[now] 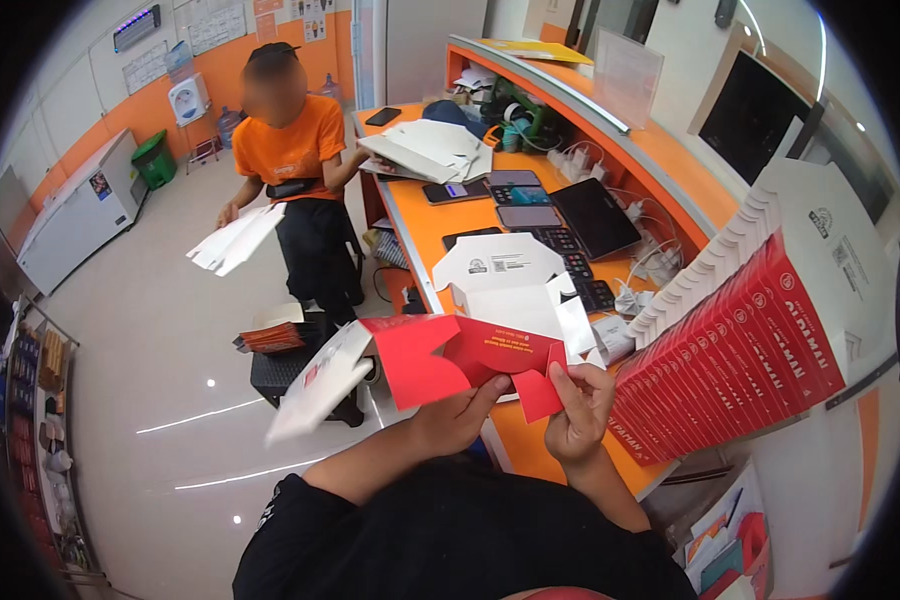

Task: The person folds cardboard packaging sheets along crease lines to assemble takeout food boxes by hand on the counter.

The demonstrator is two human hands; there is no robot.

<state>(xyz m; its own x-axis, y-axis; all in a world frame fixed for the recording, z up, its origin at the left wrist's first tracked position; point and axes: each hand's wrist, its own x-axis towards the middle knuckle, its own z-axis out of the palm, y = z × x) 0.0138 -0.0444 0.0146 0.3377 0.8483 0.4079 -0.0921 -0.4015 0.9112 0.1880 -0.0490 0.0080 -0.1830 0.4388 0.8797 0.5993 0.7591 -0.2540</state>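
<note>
A red and white cardboard box (420,360), partly folded, is held up in front of me above the desk's near edge. My left hand (460,415) is closed on its lower edge, the thumb pressed against the red side. My right hand (580,410) pinches a small red flap at the box's right end. The white lid part hangs out to the left, slightly blurred. Just beyond lies a white unfolded carton (500,268) on the orange desk (420,215). Close by my right hand rises a tall stack of nested red and white boxes (720,370).
Phones (525,197), a black tablet (595,218), card terminals and cables cover the desk's far side. A seated co-worker in orange (295,140) holds white cartons (235,238), near a carton pile (430,148). A black stool (275,375) bears more cartons.
</note>
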